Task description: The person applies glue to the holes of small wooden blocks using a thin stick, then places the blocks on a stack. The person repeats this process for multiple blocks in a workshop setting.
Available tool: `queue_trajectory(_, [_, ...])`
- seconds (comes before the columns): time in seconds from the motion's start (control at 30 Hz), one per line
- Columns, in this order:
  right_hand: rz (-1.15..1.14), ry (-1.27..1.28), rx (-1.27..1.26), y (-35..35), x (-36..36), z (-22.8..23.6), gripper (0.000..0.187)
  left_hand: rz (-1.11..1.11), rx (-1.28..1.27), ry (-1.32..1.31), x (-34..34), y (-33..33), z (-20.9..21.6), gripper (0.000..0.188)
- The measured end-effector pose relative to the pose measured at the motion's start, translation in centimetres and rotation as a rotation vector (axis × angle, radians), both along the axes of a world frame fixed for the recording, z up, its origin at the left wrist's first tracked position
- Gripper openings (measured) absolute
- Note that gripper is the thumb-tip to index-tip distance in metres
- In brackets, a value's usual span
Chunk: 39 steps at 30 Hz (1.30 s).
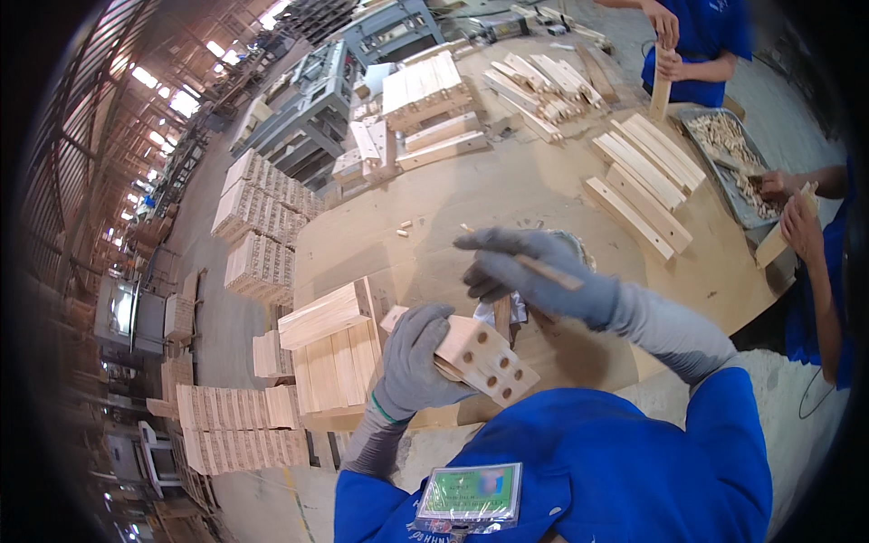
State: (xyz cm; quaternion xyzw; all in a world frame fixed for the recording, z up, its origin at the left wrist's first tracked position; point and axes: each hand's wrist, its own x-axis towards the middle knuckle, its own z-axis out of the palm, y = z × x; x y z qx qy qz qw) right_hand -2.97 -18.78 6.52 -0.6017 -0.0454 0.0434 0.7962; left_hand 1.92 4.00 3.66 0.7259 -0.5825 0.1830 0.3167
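In my grey-gloved left hand [415, 357] are wooden pieces [489, 357] held together, their drilled ends turned toward me with several round dark holes. My right hand [543, 276], also gloved, is raised just above and to the right of them. A slim wooden stick [550, 272] lies across this hand, gripped by the fingers; its far end is hard to make out. Below the right hand, partly covered by it, is something pale and whitish [518, 309] whose kind I cannot tell. Two small wooden dowels [404, 227] lie on the table beyond my hands.
Stacked wooden bars [330, 357] stand left of my left hand, with more piles [258, 222] beyond. Drilled bars [643, 185] and loose strips [543, 86] lie across the brown tabletop [380, 213]. Two co-workers' hands [797, 213] are at the right, near a dowel tray [724, 149].
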Motion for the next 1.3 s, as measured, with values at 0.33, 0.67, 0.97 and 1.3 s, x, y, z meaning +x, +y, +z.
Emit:
queue_trajectory(0.33, [0.321, -0.426, -0.222, 3.0, 3.1, -4.0, 0.051, 0.066, 0.207, -0.5, -1.6, -1.2, 3.6, 0.054])
queue_trajectory(0.67, [0.078, -0.437, -0.496, 6.3, 1.6, -2.9, 0.092, -0.093, -0.814, 1.612, 1.2, -0.5, 0.0, 0.071])
queue_trajectory(0.97, [-0.085, -0.746, -0.988, 5.3, -2.1, -3.0, 0.085, -0.126, -0.603, 1.294, -1.7, -0.8, 0.0, 0.096])
queue_trajectory(1.3, [-0.634, -0.18, -0.554, -7.2, -10.1, -4.5, 0.029, -0.127, -0.268, 1.341, 1.8, -0.5, -6.6, 0.102])
